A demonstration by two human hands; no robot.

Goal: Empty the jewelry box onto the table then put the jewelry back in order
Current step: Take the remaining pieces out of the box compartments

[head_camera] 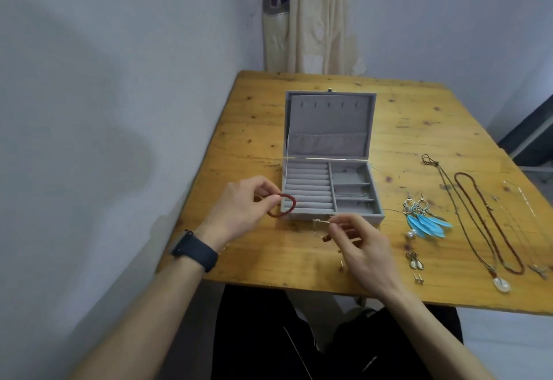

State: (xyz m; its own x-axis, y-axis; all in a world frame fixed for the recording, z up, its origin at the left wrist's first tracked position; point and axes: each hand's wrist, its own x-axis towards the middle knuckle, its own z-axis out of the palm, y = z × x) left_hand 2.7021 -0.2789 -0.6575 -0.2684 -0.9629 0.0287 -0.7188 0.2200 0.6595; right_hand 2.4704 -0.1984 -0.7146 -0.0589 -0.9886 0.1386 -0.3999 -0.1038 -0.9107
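Note:
An open grey jewelry box (356, 213) stands mid-table, its lid upright; a thin chain lies in a right-hand compartment. My left hand (242, 209) pinches a dark red bead bracelet (284, 204) just left of the box's front corner. My right hand (362, 245) holds a small jewelry piece (321, 224) with a reddish bead in front of the box. To the right lie blue feather earrings (426, 218), small earrings (414, 261), studs (418, 278) and long necklaces (490, 224).
The wooden table (263, 140) is pushed against a white wall on the left. A curtain (311, 17) hangs behind its far edge. A thin silvery chain (522, 197) lies near the right edge. My lap is below the near edge.

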